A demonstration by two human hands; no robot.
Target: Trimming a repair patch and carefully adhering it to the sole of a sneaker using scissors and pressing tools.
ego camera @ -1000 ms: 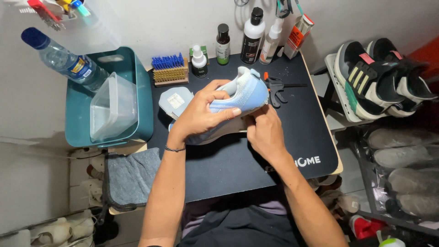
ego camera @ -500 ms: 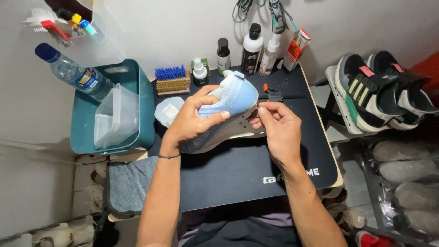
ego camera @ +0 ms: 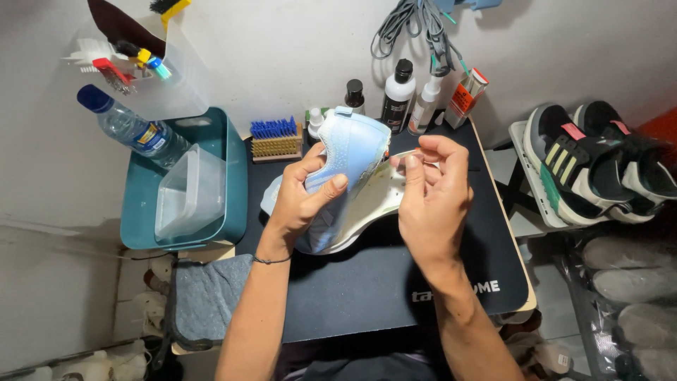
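A pale blue shoe (ego camera: 345,176) was held above the black mat (ego camera: 367,296); the left hand (ego camera: 303,201) gripped its upper, the right hand (ego camera: 430,201) pinched near its sole edge; it looked light, soft on top, stiffer underneath; a brush (ego camera: 276,137) sat behind the shoe.

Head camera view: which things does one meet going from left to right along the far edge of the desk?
Water bottle → teal basin → blue brush → small dark bottle → black bottle → white spray bottle → orange box → black sneakers.
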